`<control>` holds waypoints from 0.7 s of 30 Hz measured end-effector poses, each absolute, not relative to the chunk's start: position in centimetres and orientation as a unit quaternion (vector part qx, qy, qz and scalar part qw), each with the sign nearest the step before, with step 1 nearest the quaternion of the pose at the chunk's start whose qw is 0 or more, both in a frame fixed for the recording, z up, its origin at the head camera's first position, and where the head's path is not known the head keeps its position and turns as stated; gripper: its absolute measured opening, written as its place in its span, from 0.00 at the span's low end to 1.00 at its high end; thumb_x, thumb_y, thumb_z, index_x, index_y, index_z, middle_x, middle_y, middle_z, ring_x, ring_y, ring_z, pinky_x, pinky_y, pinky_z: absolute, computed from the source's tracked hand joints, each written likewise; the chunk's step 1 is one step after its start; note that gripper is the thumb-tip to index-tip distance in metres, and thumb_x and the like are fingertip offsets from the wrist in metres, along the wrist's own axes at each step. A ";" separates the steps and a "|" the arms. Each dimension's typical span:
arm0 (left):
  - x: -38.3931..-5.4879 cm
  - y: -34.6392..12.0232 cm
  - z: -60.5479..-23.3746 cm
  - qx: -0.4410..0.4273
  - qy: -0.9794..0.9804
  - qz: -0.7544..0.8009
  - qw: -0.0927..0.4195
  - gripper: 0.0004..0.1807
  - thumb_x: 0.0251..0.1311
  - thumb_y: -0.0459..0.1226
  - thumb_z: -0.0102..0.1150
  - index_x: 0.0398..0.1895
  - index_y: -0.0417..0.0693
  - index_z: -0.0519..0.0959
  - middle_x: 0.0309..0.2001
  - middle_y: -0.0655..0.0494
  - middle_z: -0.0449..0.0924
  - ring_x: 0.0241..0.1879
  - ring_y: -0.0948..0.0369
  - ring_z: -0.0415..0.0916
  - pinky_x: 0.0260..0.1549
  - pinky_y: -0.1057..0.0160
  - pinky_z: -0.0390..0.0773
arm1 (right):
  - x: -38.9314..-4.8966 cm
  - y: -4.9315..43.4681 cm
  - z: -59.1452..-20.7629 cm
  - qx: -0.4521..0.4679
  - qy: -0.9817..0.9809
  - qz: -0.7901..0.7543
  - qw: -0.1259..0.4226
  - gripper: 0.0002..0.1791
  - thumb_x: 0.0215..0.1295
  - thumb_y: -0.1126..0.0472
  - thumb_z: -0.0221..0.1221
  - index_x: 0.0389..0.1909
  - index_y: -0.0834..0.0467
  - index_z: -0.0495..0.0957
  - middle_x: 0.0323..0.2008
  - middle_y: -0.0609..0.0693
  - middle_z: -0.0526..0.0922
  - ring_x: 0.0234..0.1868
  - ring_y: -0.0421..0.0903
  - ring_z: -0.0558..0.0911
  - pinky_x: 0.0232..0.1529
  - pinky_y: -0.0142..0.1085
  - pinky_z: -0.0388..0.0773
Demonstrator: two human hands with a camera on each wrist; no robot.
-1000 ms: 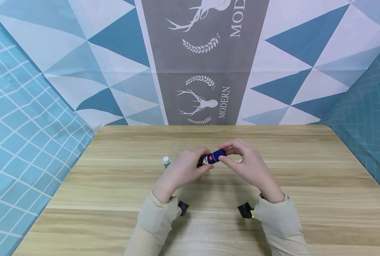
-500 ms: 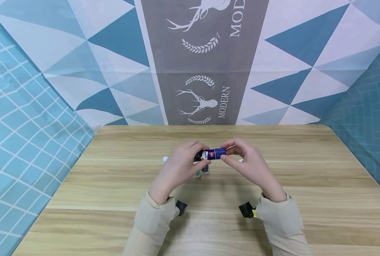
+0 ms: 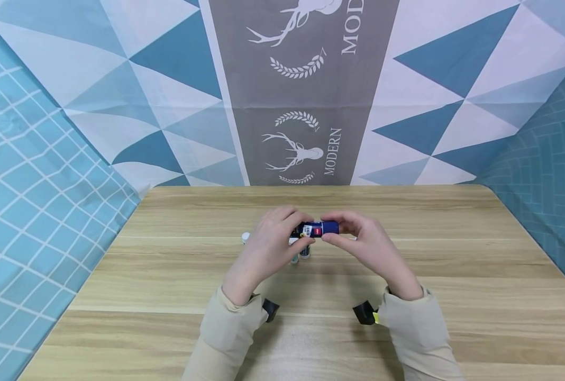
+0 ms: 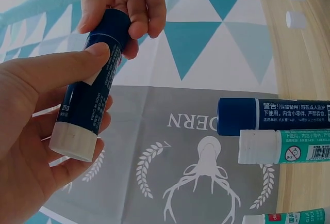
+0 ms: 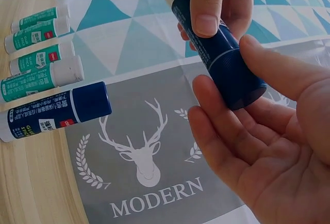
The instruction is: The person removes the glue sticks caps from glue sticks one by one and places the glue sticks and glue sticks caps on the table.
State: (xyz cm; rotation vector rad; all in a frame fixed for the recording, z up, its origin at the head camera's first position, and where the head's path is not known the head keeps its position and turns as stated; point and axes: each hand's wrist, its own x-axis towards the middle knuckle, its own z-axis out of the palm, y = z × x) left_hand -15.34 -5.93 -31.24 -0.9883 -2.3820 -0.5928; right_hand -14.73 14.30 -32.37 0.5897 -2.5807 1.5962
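Both hands are on one dark blue glue stick [image 3: 315, 229], held nearly level above the table. My left hand [image 3: 270, 241] grips its body, thumb along the label and fingers behind, with the white base showing past the palm in the left wrist view. Thumb and fingertips of my right hand [image 3: 365, 241] pinch the blue cap [image 5: 236, 79] at the other end. The cap sits on the body. Behind the hands, a second dark blue glue stick [image 5: 59, 110] stands upright on the table beside a green glue stick [image 5: 41, 82].
Several green glue sticks [image 5: 36, 41] stand in a row on the wooden table [image 3: 168, 328]. A white cap [image 3: 246, 237] shows just left of my left hand. A patterned cloth [image 3: 301, 90] hangs behind the table's far edge.
The glue stick has turned from tilted to nearly level. My left hand has shifted slightly, uncovering the sticks behind it. My right fingers have moved a little left along the cap.
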 end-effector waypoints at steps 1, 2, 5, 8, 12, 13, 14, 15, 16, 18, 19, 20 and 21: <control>-15.3 -5.9 -31.2 -0.362 -0.872 -0.217 0.247 0.14 0.47 0.40 0.68 0.38 0.48 0.78 0.32 0.61 0.76 0.35 0.63 0.72 0.45 0.63 0.70 | -14.7 14.3 -32.4 0.190 -0.836 0.514 0.025 0.18 0.54 0.54 0.63 0.46 0.53 0.78 0.38 0.48 0.82 0.36 0.43 0.80 0.32 0.34 0.74; -15.3 -5.9 -31.2 -0.363 -0.872 -0.217 0.248 0.14 0.47 0.40 0.68 0.38 0.48 0.78 0.32 0.61 0.76 0.35 0.63 0.72 0.45 0.63 0.70 | -14.7 14.3 -32.4 0.188 -0.838 0.511 0.026 0.18 0.53 0.53 0.63 0.46 0.53 0.78 0.37 0.48 0.82 0.36 0.43 0.80 0.32 0.34 0.74; -15.3 -5.9 -31.2 -0.364 -0.870 -0.220 0.249 0.14 0.47 0.40 0.67 0.38 0.48 0.78 0.32 0.61 0.76 0.35 0.64 0.72 0.45 0.63 0.70 | -14.7 14.3 -32.3 0.184 -0.844 0.503 0.030 0.17 0.53 0.53 0.63 0.45 0.53 0.79 0.37 0.48 0.83 0.37 0.42 0.80 0.33 0.35 0.74; -15.3 -6.0 -31.2 -0.366 -0.868 -0.227 0.247 0.14 0.47 0.41 0.67 0.38 0.48 0.79 0.32 0.61 0.77 0.35 0.64 0.72 0.46 0.63 0.70 | -14.7 14.3 -32.3 0.183 -0.846 0.499 0.034 0.17 0.54 0.53 0.63 0.45 0.53 0.79 0.38 0.48 0.83 0.38 0.42 0.81 0.33 0.35 0.75; -15.3 -6.0 -31.2 -0.367 -0.867 -0.230 0.246 0.14 0.48 0.41 0.67 0.38 0.48 0.79 0.31 0.61 0.77 0.34 0.64 0.72 0.47 0.63 0.70 | -14.7 14.3 -32.3 0.187 -0.847 0.496 0.041 0.17 0.54 0.53 0.63 0.45 0.53 0.79 0.39 0.48 0.83 0.39 0.42 0.81 0.32 0.36 0.75; -15.3 -6.0 -31.2 -0.368 -0.867 -0.231 0.246 0.14 0.48 0.41 0.67 0.38 0.48 0.79 0.31 0.60 0.77 0.34 0.64 0.73 0.47 0.62 0.71 | -14.7 14.3 -32.3 0.188 -0.847 0.495 0.043 0.17 0.54 0.53 0.63 0.44 0.53 0.79 0.39 0.48 0.83 0.39 0.42 0.81 0.32 0.36 0.76; -15.3 -6.0 -31.2 -0.368 -0.866 -0.233 0.245 0.14 0.47 0.40 0.67 0.38 0.48 0.79 0.32 0.60 0.78 0.35 0.64 0.73 0.47 0.62 0.71 | -14.7 14.3 -32.3 0.190 -0.847 0.494 0.045 0.16 0.54 0.53 0.63 0.44 0.53 0.79 0.39 0.48 0.83 0.39 0.42 0.81 0.32 0.35 0.76; -15.3 -6.0 -31.2 -0.369 -0.866 -0.233 0.243 0.14 0.47 0.40 0.67 0.38 0.48 0.79 0.32 0.60 0.78 0.35 0.64 0.73 0.47 0.62 0.71 | -14.7 14.3 -32.4 0.192 -0.847 0.493 0.046 0.16 0.54 0.53 0.63 0.44 0.53 0.80 0.39 0.48 0.83 0.38 0.42 0.81 0.32 0.35 0.76; -15.3 -6.0 -31.2 -0.369 -0.866 -0.235 0.241 0.14 0.47 0.40 0.67 0.38 0.48 0.79 0.32 0.60 0.78 0.35 0.64 0.73 0.46 0.62 0.71 | -14.7 14.3 -32.4 0.195 -0.847 0.492 0.048 0.16 0.54 0.54 0.63 0.44 0.53 0.80 0.39 0.48 0.83 0.38 0.42 0.81 0.32 0.34 0.76; -15.3 -6.1 -31.1 -0.368 -0.867 -0.238 0.237 0.14 0.47 0.40 0.67 0.38 0.48 0.80 0.33 0.60 0.79 0.36 0.63 0.74 0.47 0.61 0.71 | -14.7 14.2 -32.4 0.199 -0.847 0.491 0.051 0.16 0.54 0.54 0.63 0.44 0.53 0.80 0.39 0.48 0.83 0.37 0.41 0.81 0.31 0.33 0.75; -15.2 -6.1 -31.1 -0.368 -0.867 -0.240 0.235 0.14 0.47 0.40 0.67 0.38 0.48 0.80 0.33 0.60 0.79 0.36 0.63 0.74 0.47 0.61 0.71 | -14.7 14.2 -32.4 0.201 -0.846 0.491 0.052 0.16 0.54 0.54 0.63 0.44 0.53 0.80 0.39 0.48 0.83 0.37 0.41 0.81 0.30 0.32 0.75; -15.2 -6.1 -31.1 -0.367 -0.868 -0.241 0.233 0.14 0.47 0.40 0.67 0.38 0.48 0.80 0.33 0.60 0.79 0.37 0.63 0.75 0.47 0.61 0.71 | -14.7 14.2 -32.4 0.203 -0.846 0.490 0.053 0.16 0.54 0.55 0.63 0.44 0.53 0.80 0.39 0.48 0.83 0.37 0.41 0.81 0.30 0.32 0.75; -15.2 -6.1 -31.1 -0.367 -0.868 -0.241 0.232 0.14 0.47 0.40 0.67 0.38 0.48 0.80 0.33 0.60 0.80 0.37 0.63 0.75 0.47 0.61 0.71 | -14.7 14.2 -32.4 0.205 -0.846 0.489 0.054 0.16 0.54 0.55 0.63 0.44 0.54 0.80 0.39 0.48 0.83 0.37 0.41 0.81 0.30 0.32 0.75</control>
